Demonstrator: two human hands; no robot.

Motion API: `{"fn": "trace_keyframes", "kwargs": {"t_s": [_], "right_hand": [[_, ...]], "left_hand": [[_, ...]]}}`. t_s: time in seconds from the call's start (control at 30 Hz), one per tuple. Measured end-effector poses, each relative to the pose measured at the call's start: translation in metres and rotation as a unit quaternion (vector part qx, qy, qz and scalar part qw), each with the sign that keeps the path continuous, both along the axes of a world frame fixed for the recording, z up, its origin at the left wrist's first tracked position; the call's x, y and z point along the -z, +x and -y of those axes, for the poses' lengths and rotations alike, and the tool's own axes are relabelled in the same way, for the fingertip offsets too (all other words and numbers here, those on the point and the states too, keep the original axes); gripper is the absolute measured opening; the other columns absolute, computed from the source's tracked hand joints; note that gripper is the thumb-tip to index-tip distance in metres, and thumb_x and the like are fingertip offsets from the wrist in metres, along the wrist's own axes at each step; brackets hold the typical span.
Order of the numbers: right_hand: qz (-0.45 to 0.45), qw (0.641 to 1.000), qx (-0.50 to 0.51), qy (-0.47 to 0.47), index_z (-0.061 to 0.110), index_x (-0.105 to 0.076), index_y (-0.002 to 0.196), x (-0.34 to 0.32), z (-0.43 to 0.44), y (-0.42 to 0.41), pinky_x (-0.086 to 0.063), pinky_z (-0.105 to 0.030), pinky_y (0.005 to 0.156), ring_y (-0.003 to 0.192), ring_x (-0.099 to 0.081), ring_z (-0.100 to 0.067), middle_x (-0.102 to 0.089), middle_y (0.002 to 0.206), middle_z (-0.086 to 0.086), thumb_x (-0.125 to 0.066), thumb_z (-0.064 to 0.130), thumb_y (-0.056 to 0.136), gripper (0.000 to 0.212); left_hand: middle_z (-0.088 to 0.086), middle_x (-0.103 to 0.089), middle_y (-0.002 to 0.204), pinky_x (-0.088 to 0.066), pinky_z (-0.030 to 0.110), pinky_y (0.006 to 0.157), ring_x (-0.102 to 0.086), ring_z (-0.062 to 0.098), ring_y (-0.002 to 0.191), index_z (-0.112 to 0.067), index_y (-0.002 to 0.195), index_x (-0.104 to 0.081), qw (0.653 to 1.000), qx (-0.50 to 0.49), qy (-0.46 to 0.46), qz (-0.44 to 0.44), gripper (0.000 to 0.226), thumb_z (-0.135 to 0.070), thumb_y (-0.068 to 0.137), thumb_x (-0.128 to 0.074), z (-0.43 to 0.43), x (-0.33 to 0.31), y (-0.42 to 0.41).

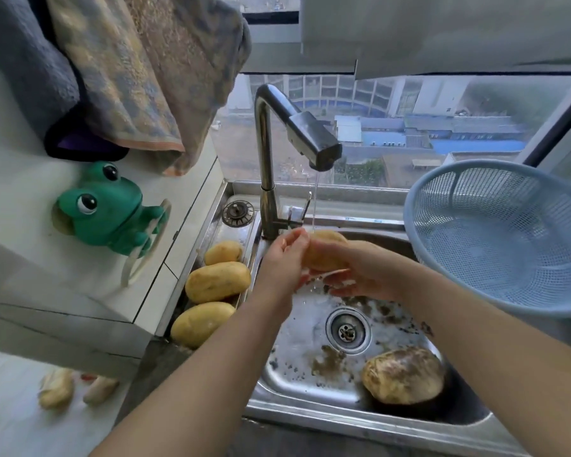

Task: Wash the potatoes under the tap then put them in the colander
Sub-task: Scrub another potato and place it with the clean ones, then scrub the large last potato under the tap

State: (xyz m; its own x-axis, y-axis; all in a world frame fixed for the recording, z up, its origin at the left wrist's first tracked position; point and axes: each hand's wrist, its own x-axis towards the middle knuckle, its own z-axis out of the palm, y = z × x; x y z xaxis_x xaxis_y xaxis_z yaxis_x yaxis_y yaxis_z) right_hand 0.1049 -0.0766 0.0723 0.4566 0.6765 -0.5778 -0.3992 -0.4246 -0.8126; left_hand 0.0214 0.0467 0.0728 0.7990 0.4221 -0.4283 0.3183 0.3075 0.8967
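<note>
**Rinsing 1 potato under the running tap**

A smooth yellow oval potato (325, 250) is held over the stainless-steel sink (297, 328), directly beneath the thin stream of water (314, 206) falling from the angular chrome tap (314, 143). The left hand (282, 258) curls its fingers round the potato's left end. The right hand (360, 275) cups it from below and from the right, fingers wrapped about it. Both hands grip, so neither is free.

3 clean-looking yellow potatoes (217, 281) lie in a row on the sink's left ledge. 1 soil-crusted brown potato (404, 374) rests in the basin near the round drain (347, 330), amid scattered dirt. The pale blue plastic mesh colander (495, 235) stands at the right of the sink, and no potato shows in it.

The step in hand appears to be the scrub. Because the stream is narrow, the potato should be turned so that each face passes under it, with the thumbs working into eyes and hollows. Wet skin is probably slippery, so 1 hand should always support from beneath. Holding the potato low over the basin would send grit toward the drain, away from the colander.
</note>
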Motion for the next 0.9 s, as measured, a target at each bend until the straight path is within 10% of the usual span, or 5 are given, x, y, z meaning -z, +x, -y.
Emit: {"fn": "trace_keyframes", "kwargs": {"t_s": [0.13,0.23,0.27,0.53,0.9], "right_hand": [[0.113,0.974,-0.105,-0.166,0.007,-0.066,0.104,0.031,0.017,-0.005,-0.052,-0.024,0.063,0.075,-0.062,-0.016,-0.065,0.094,-0.008,-0.081,0.033,0.073,0.043],[0.377,0.802,-0.261,-0.382,0.013,-0.067,0.091,0.051,0.017,-0.019,-0.043,-0.024,0.059,0.074,-0.061,-0.019,-0.066,0.084,-0.002,-0.069,0.039,0.073,0.032],[0.377,0.795,-0.264,-0.395,0.014,-0.066,0.086,0.055,0.015,-0.025,-0.041,-0.024,0.057,0.072,-0.059,-0.019,-0.064,0.080,0.000,-0.067,0.041,0.071,0.031],[0.327,0.922,-0.142,-0.150,0.019,-0.050,0.109,0.044,-0.046,-0.055,-0.047,-0.020,0.063,0.085,-0.061,-0.010,-0.064,0.096,0.002,-0.078,0.036,0.072,0.049],[0.294,0.955,-0.033,-0.035,0.018,-0.051,0.109,0.056,-0.158,-0.089,-0.055,-0.033,0.081,0.091,-0.062,-0.015,-0.061,0.098,0.003,-0.079,0.043,0.073,0.052]], "left_hand": [[0.008,-0.055,0.133,-0.046,0.025,0.083,-0.056,0.019,0.111,-0.024,0.134,-0.049,0.964,0.187,0.159,-0.103,0.035,-0.021,0.099,-0.049,0.008,0.032,-0.029],[0.003,-0.041,0.150,-0.037,0.021,0.093,-0.048,0.019,0.128,-0.022,0.147,-0.038,0.885,0.331,0.278,-0.173,0.051,-0.020,0.098,-0.050,0.011,0.047,-0.043],[0.002,-0.040,0.151,-0.036,0.022,0.094,-0.046,0.018,0.131,-0.022,0.147,-0.038,0.886,0.334,0.268,-0.179,0.051,-0.021,0.098,-0.050,0.011,0.047,-0.046],[-0.003,-0.050,0.134,-0.050,0.039,0.098,-0.054,0.017,0.117,-0.026,0.136,-0.048,0.955,0.080,0.254,-0.133,0.040,-0.024,0.097,-0.054,-0.042,0.022,-0.076],[-0.006,-0.049,0.134,-0.040,0.006,0.086,-0.048,0.005,0.113,-0.024,0.132,-0.053,0.924,-0.068,0.362,-0.108,0.038,-0.011,0.096,-0.051,-0.103,0.038,-0.124]]}}
